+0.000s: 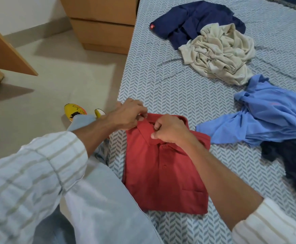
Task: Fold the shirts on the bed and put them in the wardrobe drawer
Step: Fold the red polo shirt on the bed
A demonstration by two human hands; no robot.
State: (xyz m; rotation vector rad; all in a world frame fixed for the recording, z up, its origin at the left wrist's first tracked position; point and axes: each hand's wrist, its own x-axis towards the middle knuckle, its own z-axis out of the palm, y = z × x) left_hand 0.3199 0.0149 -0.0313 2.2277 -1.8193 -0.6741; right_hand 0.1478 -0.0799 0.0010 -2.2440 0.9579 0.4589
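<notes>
Pinching the red shirt point(163, 175) collar, left hand point(126, 117) and right hand point(170, 131) close tightly.

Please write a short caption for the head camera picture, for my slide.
Both hands, left and right, pinch the collar of a folded red polo shirt on the chevron-patterned bed sheet; other shirts lie crumpled.

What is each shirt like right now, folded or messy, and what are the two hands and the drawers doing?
red shirt: folded flat on the bed, collar being tidied.
navy shirt: unfolded, crumpled.
cream shirt: unfolded, bunched up, lying partly on the navy one.
light blue shirt: unfolded, rumpled.
dark garment: unfolded, partly out of view.
left hand: pinching the red collar.
right hand: pinching the red collar.
wooden drawers: shut.
</notes>
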